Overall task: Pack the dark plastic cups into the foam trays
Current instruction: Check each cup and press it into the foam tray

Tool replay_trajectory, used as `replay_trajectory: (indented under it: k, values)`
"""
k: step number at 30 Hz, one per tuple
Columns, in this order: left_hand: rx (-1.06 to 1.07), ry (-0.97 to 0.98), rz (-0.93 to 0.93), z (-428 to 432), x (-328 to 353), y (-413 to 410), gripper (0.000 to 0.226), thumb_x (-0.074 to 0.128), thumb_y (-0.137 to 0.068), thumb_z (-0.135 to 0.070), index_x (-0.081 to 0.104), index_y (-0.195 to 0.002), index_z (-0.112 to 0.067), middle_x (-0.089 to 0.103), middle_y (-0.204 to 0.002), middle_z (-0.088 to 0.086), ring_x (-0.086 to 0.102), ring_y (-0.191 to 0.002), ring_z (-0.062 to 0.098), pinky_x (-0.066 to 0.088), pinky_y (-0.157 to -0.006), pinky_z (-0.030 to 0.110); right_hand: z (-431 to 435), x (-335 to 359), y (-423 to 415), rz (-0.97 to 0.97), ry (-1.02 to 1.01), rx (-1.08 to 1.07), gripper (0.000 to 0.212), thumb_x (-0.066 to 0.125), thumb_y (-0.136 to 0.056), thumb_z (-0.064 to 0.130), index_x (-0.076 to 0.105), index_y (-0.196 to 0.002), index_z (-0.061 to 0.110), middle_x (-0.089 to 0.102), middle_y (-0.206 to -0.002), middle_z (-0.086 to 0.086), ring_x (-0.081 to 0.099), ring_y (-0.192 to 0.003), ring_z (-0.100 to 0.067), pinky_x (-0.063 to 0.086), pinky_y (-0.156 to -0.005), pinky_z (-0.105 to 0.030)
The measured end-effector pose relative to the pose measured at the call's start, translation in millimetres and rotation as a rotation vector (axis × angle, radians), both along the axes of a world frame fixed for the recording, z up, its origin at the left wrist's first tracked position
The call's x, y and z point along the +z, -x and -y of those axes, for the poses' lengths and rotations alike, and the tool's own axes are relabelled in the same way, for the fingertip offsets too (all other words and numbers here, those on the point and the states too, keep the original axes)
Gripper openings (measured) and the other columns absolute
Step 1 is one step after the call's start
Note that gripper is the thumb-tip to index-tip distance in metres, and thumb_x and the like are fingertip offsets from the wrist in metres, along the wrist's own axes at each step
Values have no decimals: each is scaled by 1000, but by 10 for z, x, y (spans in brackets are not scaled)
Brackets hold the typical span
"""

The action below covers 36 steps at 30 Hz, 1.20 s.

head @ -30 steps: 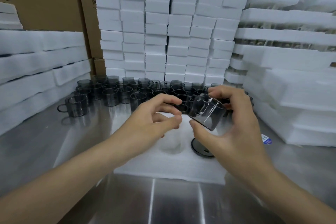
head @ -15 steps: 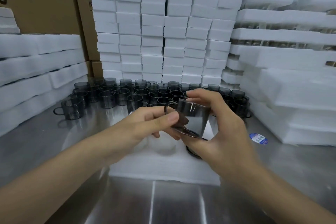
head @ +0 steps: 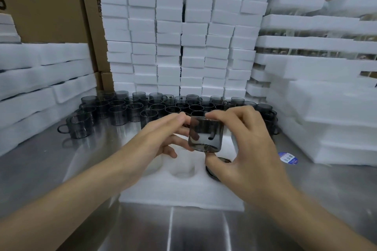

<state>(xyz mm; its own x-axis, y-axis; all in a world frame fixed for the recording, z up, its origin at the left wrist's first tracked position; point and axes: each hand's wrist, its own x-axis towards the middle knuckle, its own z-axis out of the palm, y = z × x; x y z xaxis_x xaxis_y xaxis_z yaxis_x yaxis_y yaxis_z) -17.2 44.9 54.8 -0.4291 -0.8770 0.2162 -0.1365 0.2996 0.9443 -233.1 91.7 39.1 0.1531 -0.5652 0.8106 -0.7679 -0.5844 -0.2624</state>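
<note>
Along the left edge of the brushed-steel table [head: 51, 169], long white foam slabs [head: 40, 87] are stacked. Across the far edge a crowd of dark translucent plastic cups with handles [head: 142, 108] is stood upright, in front of a wall of stacked white foam blocks [head: 179, 36]. At the near middle a white foam tray with round pockets [head: 183, 193] is laid. The left hand [head: 161, 138] is stretched out, its fingertips [head: 181, 117] laid against the left wall of one dark plastic cup [head: 205, 134], which is held in the air above the tray's far right part. That cup is pinched by the right hand [head: 251, 149], forefinger on the rim and thumb under the base. Near the right edge a blue printed label [head: 287, 158] is seen lying flat, beside more stacked white foam trays [head: 326, 118].
</note>
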Motion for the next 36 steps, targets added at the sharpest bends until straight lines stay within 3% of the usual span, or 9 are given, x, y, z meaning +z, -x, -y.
replay_trajectory:
  k: [3,5,9,12,17,20,26,32,36]
  values:
    - [-1,34,120,1,-3,32,27,67,-100,-46,75,-122,-35,81,-114,-4,73,-115,13,57,-86,27,5,-11,3,-100,-76,-20,58,75,-76,31,63,-132,37,47,-114,16,54,-107,-11,53,-82,-36]
    - [24,118,96,-42,-73,19,44,81,-85,-48,73,-126,-34,80,-116,-4,74,-113,11,55,-102,32,6,-17,3,-102,-171,23,56,76,-84,43,58,-137,41,49,-118,19,57,-111,-8,54,-87,-36]
    - [193,233,147,-90,-125,20,50,86,-77,-59,71,-122,-44,79,-111,-17,70,-110,-2,43,-94,33,45,11,56,-94,-536,-15,70,60,-87,75,42,-149,50,59,-129,25,58,-118,0,49,-101,-30]
    - [201,211,188,-54,-144,20,53,80,-76,-70,70,-122,-45,78,-110,-22,68,-110,-6,40,-94,29,58,54,88,-133,-723,-61,63,51,-84,81,64,-133,44,72,-116,18,64,-114,-6,52,-101,-33]
    - [165,181,205,-46,-170,19,55,70,-75,-79,67,-121,-49,78,-111,-21,68,-111,-5,42,-94,28,38,63,68,-149,-716,-122,59,47,-83,78,70,-123,41,75,-107,17,63,-113,-6,54,-97,-33]
    - [142,172,184,-44,-159,21,47,71,-79,-75,68,-119,-50,79,-112,-16,70,-110,1,47,-101,38,49,35,60,-126,-719,-164,57,47,-77,78,68,-116,42,73,-101,18,63,-107,-8,54,-90,-30]
    - [132,179,134,-48,-154,33,47,73,-80,-71,72,-117,-43,80,-112,-10,73,-110,10,48,-106,47,59,0,10,-125,-747,-223,71,48,-55,103,55,-95,46,68,-86,19,58,-92,-3,47,-78,-33]
    - [129,160,115,-60,-144,26,42,72,-81,-62,74,-113,-35,79,-111,-5,74,-109,15,52,-106,53,37,-51,-34,-69,-779,-194,51,42,-61,82,47,-94,44,60,-96,12,54,-99,-13,47,-85,-37]
    - [112,154,143,-50,-131,9,44,72,-79,-62,71,-113,-34,79,-110,-3,73,-109,18,51,-106,53,12,-31,-39,-55,-728,-128,46,38,-71,74,46,-104,43,67,-95,16,56,-98,-3,45,-89,-34]
